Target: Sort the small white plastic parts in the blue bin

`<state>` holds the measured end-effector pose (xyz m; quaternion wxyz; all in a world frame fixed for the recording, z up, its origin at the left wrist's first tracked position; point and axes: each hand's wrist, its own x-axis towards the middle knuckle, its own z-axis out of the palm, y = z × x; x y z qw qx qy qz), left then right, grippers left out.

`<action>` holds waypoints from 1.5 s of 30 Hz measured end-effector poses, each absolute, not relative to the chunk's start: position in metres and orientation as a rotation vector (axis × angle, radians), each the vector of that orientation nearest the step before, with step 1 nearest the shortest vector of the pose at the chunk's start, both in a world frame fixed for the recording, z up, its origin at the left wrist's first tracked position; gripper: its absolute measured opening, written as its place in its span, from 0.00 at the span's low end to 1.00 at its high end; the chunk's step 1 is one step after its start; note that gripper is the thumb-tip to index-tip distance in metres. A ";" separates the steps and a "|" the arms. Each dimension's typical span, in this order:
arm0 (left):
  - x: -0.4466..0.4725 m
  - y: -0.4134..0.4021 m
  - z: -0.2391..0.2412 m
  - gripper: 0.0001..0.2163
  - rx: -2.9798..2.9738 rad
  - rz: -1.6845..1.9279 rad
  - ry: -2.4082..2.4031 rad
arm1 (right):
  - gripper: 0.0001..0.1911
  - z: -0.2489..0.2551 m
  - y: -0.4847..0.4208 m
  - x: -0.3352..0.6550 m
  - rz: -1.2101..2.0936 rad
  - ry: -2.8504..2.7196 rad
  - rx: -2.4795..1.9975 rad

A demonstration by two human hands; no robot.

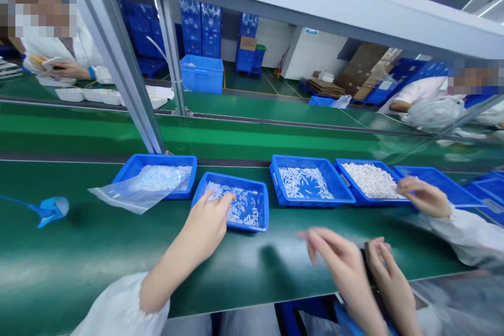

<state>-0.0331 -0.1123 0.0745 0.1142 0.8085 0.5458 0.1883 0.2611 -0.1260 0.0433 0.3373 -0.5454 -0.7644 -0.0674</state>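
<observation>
on my feed, picking seems in hand: my left hand, fingers slightly parted, is over pieces in the near tray, my right hand loosely curled, either's hold i cannot tell; next calls for a light pinch.

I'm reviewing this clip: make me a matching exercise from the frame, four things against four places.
1. The wearer's left hand
2. The wearer's right hand
3. Clear plastic bag
4. Large blue crate

A. Beyond the bright green strip
B. Over the leftmost tray, hanging past its rim
C. Above the green bench, blurred
D. At the second tray from the left

Pairs: 1-D, 2-C, 3-B, 4-A
</observation>
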 end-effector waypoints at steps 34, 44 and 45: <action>-0.003 -0.030 0.002 0.14 2.414 0.103 1.625 | 0.09 -0.001 -0.021 0.156 0.244 -2.711 -1.233; -0.001 -0.031 0.003 0.14 2.414 0.109 1.628 | 0.09 -0.003 -0.022 0.157 0.208 -2.712 -1.228; -0.002 -0.031 0.003 0.14 2.416 0.106 1.625 | 0.09 -0.003 -0.022 0.157 0.222 -2.705 -1.227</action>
